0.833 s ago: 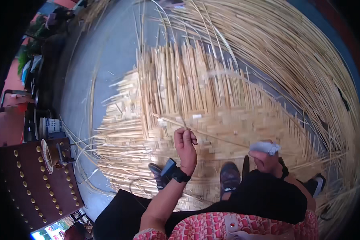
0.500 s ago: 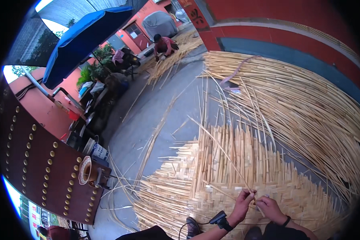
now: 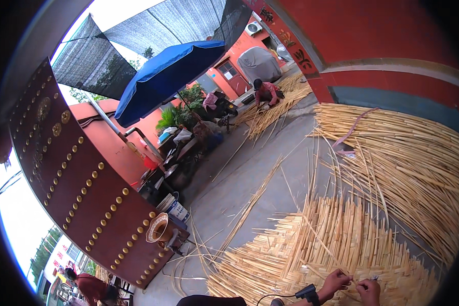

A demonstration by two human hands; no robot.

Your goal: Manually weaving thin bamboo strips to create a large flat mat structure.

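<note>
Head view, now tilted higher, strip [image 3: 319,239] in left grip [image 3: 335,282], right grip [image 3: 368,292] beside

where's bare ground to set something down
Grey ground between the white bucket and the row of loose stalks is mostly bare; between that row and the woven mat, a few stalks cross it. Crowded: the mat around the left hand and right hand, and the stalk pile at right.

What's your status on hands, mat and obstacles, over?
Left hand pinching long reed strip; right hand close beside, grip unclear. Woven mat below, strip ends jutting from its edges. Reed pile off right, clear of both hands.
</note>
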